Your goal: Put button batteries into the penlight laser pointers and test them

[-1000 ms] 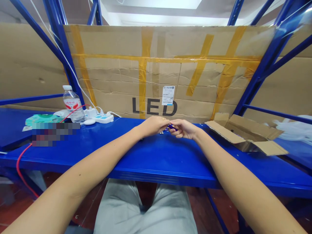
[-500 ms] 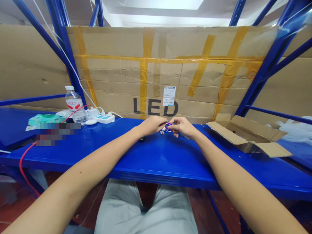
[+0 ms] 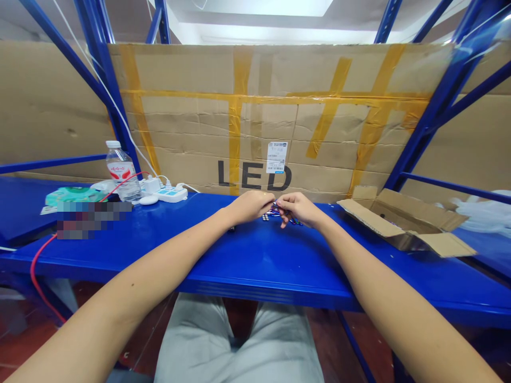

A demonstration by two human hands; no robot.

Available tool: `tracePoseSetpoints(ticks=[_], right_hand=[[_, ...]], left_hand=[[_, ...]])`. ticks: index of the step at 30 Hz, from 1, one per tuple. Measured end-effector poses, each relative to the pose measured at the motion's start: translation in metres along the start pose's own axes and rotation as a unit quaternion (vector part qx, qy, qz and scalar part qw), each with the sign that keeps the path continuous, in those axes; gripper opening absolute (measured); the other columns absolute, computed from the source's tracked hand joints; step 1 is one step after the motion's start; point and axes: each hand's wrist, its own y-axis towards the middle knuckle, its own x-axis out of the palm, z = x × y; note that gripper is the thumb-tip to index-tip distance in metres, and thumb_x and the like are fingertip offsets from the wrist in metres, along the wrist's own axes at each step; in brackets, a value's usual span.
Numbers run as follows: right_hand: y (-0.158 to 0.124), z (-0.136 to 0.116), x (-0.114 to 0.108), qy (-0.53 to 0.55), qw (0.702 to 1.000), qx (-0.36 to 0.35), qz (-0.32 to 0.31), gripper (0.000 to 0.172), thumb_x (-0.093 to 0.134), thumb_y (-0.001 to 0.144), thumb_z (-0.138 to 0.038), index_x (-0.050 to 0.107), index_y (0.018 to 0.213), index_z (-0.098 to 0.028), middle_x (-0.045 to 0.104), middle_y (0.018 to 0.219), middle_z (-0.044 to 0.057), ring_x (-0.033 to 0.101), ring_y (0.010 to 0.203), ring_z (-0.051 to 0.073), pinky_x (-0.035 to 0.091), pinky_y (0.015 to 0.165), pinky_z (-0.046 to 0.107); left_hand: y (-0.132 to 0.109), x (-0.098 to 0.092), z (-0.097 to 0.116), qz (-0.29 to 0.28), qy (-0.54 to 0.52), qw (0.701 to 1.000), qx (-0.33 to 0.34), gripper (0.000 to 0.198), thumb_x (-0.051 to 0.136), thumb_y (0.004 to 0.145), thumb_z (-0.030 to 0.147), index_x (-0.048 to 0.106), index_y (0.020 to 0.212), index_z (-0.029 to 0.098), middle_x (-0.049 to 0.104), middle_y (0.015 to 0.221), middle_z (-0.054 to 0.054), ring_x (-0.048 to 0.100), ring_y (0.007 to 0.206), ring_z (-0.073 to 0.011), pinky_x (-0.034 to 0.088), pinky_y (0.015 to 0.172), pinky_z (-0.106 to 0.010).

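Both my hands meet above the far middle of the blue table [image 3: 255, 271]. My left hand [image 3: 252, 205] is closed, its fingertips pinched together close to those of the right; what lies in them is hidden. My right hand [image 3: 298, 208] is closed in a pinch on a small, thin, shiny piece [image 3: 275, 204], too small to name. On the table under and behind the hands lie several small shiny metallic pieces [image 3: 265, 217] in silver, purple and blue. A small dark thing [image 3: 231, 229] shows partly beneath my left wrist.
An open cardboard box [image 3: 407, 221] stands on the right. At left are a water bottle [image 3: 122, 173], a white power strip [image 3: 171, 194], a green packet [image 3: 72, 196] and a red cable [image 3: 38, 260]. A large cardboard panel [image 3: 191, 127] closes off the back.
The fingers of my right hand have shifted slightly, and one fingertip now points lower. My left hand has stayed nearly in place, close against the right.
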Motion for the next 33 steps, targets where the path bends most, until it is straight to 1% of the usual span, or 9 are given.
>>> tracePoseSetpoints(ticks=[9,14,18,20,22,25,27,30,33], right_hand=[[-0.001,-0.004,0.001,-0.004,1.000,0.019,0.004,0.038,0.073,0.073,-0.047,0.054,0.061,-0.018,0.053,0.053,-0.002,0.048,0.040,0.010,0.048,0.041,0.025],[0.005,-0.003,0.005,0.040,0.998,0.020,0.052,0.029,0.073,0.075,-0.038,0.059,0.064,-0.015,0.060,0.058,0.001,0.060,0.053,0.013,0.052,0.055,0.026],[0.010,-0.001,0.010,0.099,0.987,0.025,0.122,0.019,0.070,0.078,-0.029,0.060,0.071,-0.015,0.068,0.065,0.007,0.064,0.063,0.017,0.052,0.061,0.028],[0.011,-0.001,0.012,0.128,0.982,0.035,0.133,0.017,0.069,0.080,-0.027,0.059,0.074,-0.015,0.070,0.069,0.009,0.066,0.064,0.018,0.052,0.061,0.030],[0.011,0.000,0.012,0.140,0.981,0.036,0.130,0.017,0.068,0.082,-0.027,0.058,0.074,-0.016,0.071,0.072,0.009,0.066,0.064,0.018,0.053,0.063,0.030],[0.012,0.003,0.013,0.129,0.982,0.031,0.136,0.018,0.070,0.081,-0.024,0.056,0.072,-0.016,0.069,0.066,0.006,0.065,0.061,0.015,0.052,0.065,0.027],[0.013,0.006,0.015,0.113,0.982,0.029,0.149,0.021,0.072,0.079,-0.025,0.055,0.071,-0.017,0.068,0.062,0.004,0.065,0.060,0.014,0.052,0.065,0.026],[0.015,0.009,0.019,0.078,0.985,0.025,0.154,0.020,0.073,0.077,-0.025,0.055,0.073,-0.018,0.069,0.064,0.004,0.066,0.063,0.016,0.054,0.069,0.029],[0.016,0.010,0.015,-0.023,0.988,0.013,0.154,0.011,0.066,0.080,-0.022,0.058,0.073,-0.018,0.071,0.070,0.006,0.068,0.069,0.018,0.054,0.071,0.031]], left_hand=[[0.002,-0.001,0.004,-0.012,-0.013,0.999,-0.042,0.021,0.044,0.096,0.025,0.063,0.093,0.015,0.069,0.084,-0.008,0.064,0.077,-0.0182,0.043,0.069,-0.028],[0.002,0.000,0.005,0.014,-0.043,0.995,-0.087,0.023,0.047,0.092,0.024,0.062,0.108,0.017,0.070,0.100,-0.009,0.063,0.094,-0.0212,0.047,0.083,-0.034],[0.001,0.004,0.006,0.036,-0.037,0.995,-0.087,0.049,0.062,0.084,0.039,0.053,0.126,0.015,0.061,0.124,-0.014,0.052,0.119,-0.0287,0.040,0.101,-0.044],[0.001,0.008,0.008,0.029,-0.056,0.993,-0.098,0.067,0.070,0.076,0.046,0.049,0.131,0.015,0.056,0.131,-0.016,0.049,0.123,-0.0317,0.039,0.103,-0.046],[0.003,0.013,0.009,0.031,-0.106,0.984,-0.137,0.074,0.074,0.072,0.048,0.047,0.132,0.014,0.056,0.130,-0.018,0.053,0.118,-0.0304,0.043,0.098,-0.043],[0.006,0.020,0.009,0.061,-0.201,0.948,-0.238,0.057,0.070,0.077,0.039,0.050,0.124,0.012,0.064,0.111,-0.014,0.063,0.091,-0.0208,0.050,0.079,-0.034],[0.008,0.024,0.009,0.076,-0.231,0.929,-0.279,0.038,0.068,0.078,0.031,0.057,0.110,0.013,0.067,0.094,-0.007,0.062,0.077,-0.0164,0.049,0.070,-0.029],[0.010,0.028,0.008,0.078,-0.231,0.927,-0.284,0.013,0.065,0.076,0.024,0.062,0.086,0.016,0.067,0.080,-0.004,0.060,0.072,-0.0156,0.046,0.065,-0.027],[0.009,0.028,0.007,0.078,-0.236,0.924,-0.290,0.006,0.061,0.075,0.020,0.063,0.080,0.016,0.066,0.076,-0.003,0.059,0.070,-0.0154,0.044,0.063,-0.026]])
